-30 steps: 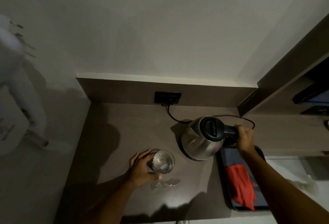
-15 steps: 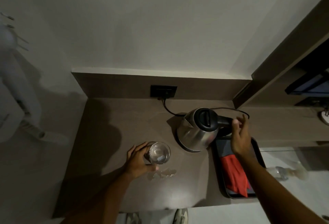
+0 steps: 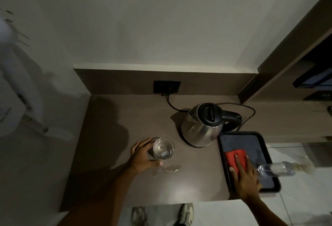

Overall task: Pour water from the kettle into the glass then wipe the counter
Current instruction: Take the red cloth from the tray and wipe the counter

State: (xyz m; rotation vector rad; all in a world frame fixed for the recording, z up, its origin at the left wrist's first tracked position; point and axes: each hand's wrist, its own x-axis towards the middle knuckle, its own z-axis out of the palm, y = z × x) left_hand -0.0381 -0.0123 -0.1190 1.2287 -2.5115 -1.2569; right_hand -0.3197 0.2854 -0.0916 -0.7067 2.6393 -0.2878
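Note:
A steel kettle (image 3: 203, 125) with a black lid and handle stands on its base on the brown counter (image 3: 115, 128), its cord plugged into the wall socket. Left of it stands a clear glass (image 3: 163, 148) with water in it, and my left hand (image 3: 142, 155) is wrapped around its left side. A small puddle of spilled water (image 3: 166, 169) lies just in front of the glass. My right hand (image 3: 245, 175) rests flat on a red cloth (image 3: 235, 158) in the dark tray (image 3: 222, 155), fingers spread over the cloth.
A black wall socket (image 3: 167, 86) sits in the backsplash behind the kettle. A clear plastic bottle (image 3: 276, 169) lies across the tray's right edge. Wooden shelving (image 3: 294, 74) rises at the right. My shoes (image 3: 186, 214) show below the counter's front edge.
My right hand let go of the kettle handle and moved down onto the red cloth in the tray. The kettle now stands alone. My left hand stays on the glass.

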